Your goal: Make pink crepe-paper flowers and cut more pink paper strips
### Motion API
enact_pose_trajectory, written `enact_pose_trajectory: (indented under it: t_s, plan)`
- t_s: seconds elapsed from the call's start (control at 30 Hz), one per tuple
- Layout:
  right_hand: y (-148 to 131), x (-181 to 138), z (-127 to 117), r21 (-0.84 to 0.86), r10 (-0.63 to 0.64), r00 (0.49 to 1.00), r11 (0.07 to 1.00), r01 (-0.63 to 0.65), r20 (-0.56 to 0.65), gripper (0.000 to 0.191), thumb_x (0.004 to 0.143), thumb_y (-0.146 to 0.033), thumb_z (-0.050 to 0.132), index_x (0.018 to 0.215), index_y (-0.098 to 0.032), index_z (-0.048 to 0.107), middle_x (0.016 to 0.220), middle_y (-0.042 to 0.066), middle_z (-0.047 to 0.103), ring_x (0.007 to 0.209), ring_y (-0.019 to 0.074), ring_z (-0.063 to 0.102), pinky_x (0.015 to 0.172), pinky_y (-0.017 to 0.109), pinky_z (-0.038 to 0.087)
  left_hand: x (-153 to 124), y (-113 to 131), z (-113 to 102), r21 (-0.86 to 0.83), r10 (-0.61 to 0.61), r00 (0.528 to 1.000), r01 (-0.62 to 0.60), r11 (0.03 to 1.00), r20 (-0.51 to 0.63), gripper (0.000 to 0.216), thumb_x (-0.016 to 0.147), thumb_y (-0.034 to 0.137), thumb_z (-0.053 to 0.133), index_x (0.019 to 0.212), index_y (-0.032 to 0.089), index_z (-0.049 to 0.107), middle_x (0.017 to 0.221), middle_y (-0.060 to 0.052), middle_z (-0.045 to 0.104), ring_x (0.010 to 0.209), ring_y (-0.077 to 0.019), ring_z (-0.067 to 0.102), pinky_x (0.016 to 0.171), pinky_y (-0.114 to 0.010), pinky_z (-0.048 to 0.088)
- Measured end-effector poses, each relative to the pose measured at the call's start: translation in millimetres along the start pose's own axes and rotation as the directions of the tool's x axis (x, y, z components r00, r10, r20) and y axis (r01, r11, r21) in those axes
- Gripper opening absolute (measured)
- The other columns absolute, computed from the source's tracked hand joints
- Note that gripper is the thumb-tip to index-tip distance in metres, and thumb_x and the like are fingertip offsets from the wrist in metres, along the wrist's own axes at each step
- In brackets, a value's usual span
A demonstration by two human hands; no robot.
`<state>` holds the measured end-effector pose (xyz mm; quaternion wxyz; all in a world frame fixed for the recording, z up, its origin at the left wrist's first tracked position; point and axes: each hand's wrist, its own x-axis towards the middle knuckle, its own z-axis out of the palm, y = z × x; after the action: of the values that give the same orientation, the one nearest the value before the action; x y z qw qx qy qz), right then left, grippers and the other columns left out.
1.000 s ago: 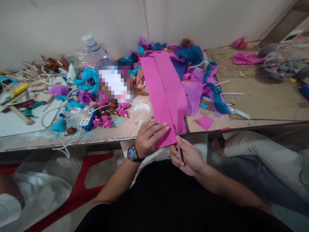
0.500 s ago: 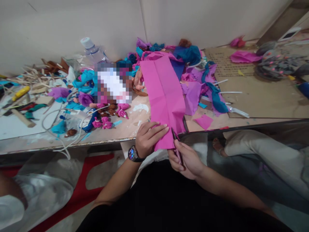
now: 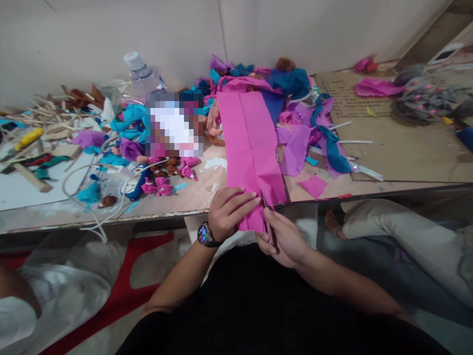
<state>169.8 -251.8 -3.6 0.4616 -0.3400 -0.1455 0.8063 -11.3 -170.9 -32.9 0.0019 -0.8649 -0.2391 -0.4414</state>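
Observation:
A long sheet of pink crepe paper [image 3: 247,143] with a lengthwise crease stretches from the heap at the back over the table's front edge. My left hand [image 3: 229,209], with a watch at its wrist, grips the near end; its fingers lie across the top and its thumb is hidden beneath. In my right hand [image 3: 283,234] is a pair of scissors [image 3: 270,228], mostly covered by the fingers. Their dark blades sit in the paper near its right side, just right of my left fingertips. How far apart the blades are is hard to see.
Crumpled teal and purple paper [image 3: 295,143] lies right of the sheet, beside a cardboard sheet [image 3: 354,158]. To the left are a plastic bottle [image 3: 144,74], small pink paper bundles [image 3: 162,186], a white cable [image 3: 66,185] and wooden sticks [image 3: 48,111]. Someone's leg [image 3: 391,227] is at right.
The scissors have moved a little farther up into the pink paper, and my right hand has shifted slightly left. My left hand keeps its grip almost in place.

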Motion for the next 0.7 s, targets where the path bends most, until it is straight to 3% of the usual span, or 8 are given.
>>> enact_pose_trajectory:
  t_s: [0.3, 0.7]
  plan:
    - [-1.2, 9.2, 1.7, -0.022, -0.096, 0.993, 0.995, 0.095, -0.072, 0.052, 0.084, -0.061, 0.083, 0.078, -0.02, 0.052, 0.049, -0.009, 0.051, 0.032, 0.0052, 0.039, 0.036, 0.018, 0.028, 0.4, -0.8, 1.9, 0.056, 0.034, 0.999, -0.035, 0.998, 0.024, 0.041, 0.105, 0.024, 0.057, 0.145, 0.028, 0.067, 0.124, -0.005, 0.08, 0.118, -0.0251, 0.068, 0.103, -0.044, 0.053]
    - [-1.3, 1.0, -7.5, 0.028, -0.161, 0.986, 0.986, 0.162, -0.045, 0.049, 0.088, -0.06, 0.081, 0.081, -0.02, 0.053, 0.054, -0.008, 0.054, 0.034, 0.0048, 0.043, 0.037, 0.017, 0.031, 6.2, 0.8, 1.9, 0.063, -0.118, 0.988, 0.112, 0.992, 0.102, 0.048, 0.102, 0.017, 0.06, 0.149, 0.029, 0.064, 0.136, -0.006, 0.075, 0.121, -0.026, 0.063, 0.106, -0.044, 0.053]
